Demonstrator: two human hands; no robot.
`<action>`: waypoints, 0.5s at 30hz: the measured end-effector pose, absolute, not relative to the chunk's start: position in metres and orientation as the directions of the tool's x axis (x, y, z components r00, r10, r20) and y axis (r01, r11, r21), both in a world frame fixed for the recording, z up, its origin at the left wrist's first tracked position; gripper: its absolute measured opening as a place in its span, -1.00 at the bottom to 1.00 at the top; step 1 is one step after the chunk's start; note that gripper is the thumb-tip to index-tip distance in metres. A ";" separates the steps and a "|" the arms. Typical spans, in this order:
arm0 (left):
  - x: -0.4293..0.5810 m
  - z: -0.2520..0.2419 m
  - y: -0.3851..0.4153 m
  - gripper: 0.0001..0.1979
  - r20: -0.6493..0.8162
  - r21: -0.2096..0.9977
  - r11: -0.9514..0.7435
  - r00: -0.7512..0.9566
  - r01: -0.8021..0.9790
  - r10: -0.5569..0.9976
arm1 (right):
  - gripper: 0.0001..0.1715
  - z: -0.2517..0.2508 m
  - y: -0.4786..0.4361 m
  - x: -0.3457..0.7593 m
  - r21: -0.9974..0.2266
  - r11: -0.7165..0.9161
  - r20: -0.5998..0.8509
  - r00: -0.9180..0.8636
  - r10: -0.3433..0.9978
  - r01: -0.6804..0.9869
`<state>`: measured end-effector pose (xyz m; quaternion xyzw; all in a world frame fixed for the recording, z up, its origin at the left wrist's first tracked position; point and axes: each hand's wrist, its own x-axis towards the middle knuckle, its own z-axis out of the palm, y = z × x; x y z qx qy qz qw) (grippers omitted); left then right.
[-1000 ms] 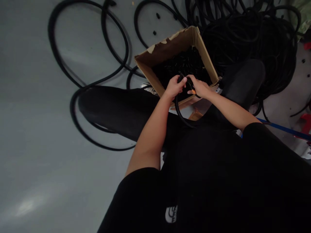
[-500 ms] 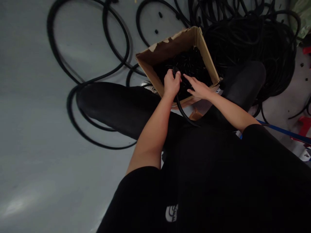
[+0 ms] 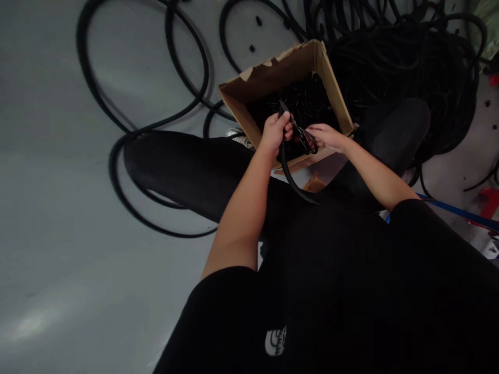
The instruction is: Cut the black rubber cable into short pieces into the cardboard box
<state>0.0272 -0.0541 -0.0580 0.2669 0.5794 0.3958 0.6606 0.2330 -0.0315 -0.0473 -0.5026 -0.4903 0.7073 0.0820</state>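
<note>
Much of the grip is lost in shadow. The left hand [image 3: 276,131] has its fingers curled in and thumb pressed down on a black hose [image 3: 288,176]; the hose's upper end is hidden there, and its lower end, toward five o'clock from that hand, fades against dark clothing. At the left hand's three o'clock, the right hand [image 3: 326,137] has its fingers closed on the looped handles of dark scissors [image 3: 300,130], the tip pointing to eleven o'clock. Whether the blades touch the hose, I cannot tell. Both hands are over a cardboard box [image 3: 337,91], at one o'clock in the view; its small black contents are hard to make out. A hose pile [image 3: 405,72] at two o'clock is cut off by the top edge.
</note>
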 end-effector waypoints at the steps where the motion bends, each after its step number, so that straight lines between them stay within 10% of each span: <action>1: 0.028 -0.056 -0.055 -0.51 -0.559 0.804 0.553 0.038 -0.218 0.828 | -0.56 -0.044 -0.034 0.232 -0.746 -0.559 -0.663 -0.479 0.575 0.362; 15: 0.037 -0.049 -0.061 -0.50 -0.536 0.800 0.550 0.125 -0.242 0.835 | -0.41 -0.027 -0.037 0.230 -0.700 -0.638 -0.658 -0.637 0.401 0.321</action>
